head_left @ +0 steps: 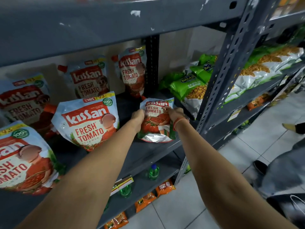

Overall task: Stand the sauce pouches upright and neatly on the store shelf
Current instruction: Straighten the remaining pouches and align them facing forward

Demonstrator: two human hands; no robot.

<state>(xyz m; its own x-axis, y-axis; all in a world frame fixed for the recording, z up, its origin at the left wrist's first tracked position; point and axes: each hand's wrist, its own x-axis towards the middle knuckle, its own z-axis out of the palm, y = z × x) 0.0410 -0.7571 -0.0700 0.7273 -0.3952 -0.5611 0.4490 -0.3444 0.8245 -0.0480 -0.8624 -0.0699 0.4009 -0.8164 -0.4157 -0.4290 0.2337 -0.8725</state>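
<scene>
Both hands hold one red and white ketchup pouch [156,120] near the front right of the grey shelf [148,149]. My left hand [137,117] grips its left edge and my right hand [175,114] grips its right edge. The pouch leans back, its base resting on the shelf. Two more pouches [89,121] [21,157] stand in the front row to the left. Three others [132,71] [90,78] [24,100] stand behind them against the back wall.
A grey upright post [219,76] borders the shelf bay on the right. Green snack packets [189,86] lie stacked beyond the pouch. Green bottles [153,171] and orange packets [145,201] sit on lower shelves. Another person's legs and shoe [260,166] are on the tiled floor at right.
</scene>
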